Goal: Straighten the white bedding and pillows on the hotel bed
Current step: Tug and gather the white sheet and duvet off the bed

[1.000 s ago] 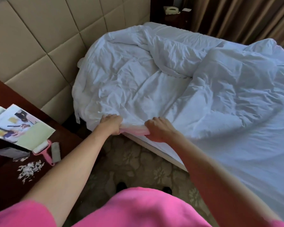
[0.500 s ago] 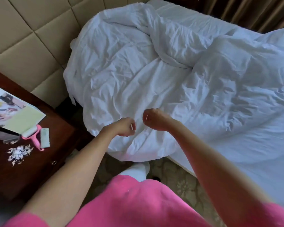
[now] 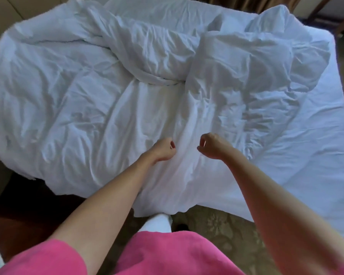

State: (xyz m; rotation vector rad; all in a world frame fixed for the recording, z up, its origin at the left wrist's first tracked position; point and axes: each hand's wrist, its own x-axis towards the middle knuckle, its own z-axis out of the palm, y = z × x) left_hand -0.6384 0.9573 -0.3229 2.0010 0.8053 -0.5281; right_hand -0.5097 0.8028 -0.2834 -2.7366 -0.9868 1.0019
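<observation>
A crumpled white duvet (image 3: 91, 92) covers most of the bed, bunched into a twisted ridge near the middle and a raised lump (image 3: 246, 62) at the upper right. My left hand (image 3: 163, 148) and my right hand (image 3: 213, 145) are fists a short way apart, each gripping the duvet fabric near its near edge. Folds run from both fists, and the duvet's edge (image 3: 157, 207) hangs over the bedside toward my legs. The flat white sheet (image 3: 306, 165) lies bare on the right. No pillow can be told apart from the bedding.
Patterned carpet (image 3: 216, 225) lies beside the bed. A dark wooden nightstand (image 3: 18, 219) stands at the lower left. The padded headboard (image 3: 6, 8) is at the upper left, and brown curtains (image 3: 236, 2) hang beyond the bed.
Both hands rose from the mattress edge with the duvet and drew it toward me, so it now hangs over the bedside. My view moved over the bed; the nightstand's items left the frame.
</observation>
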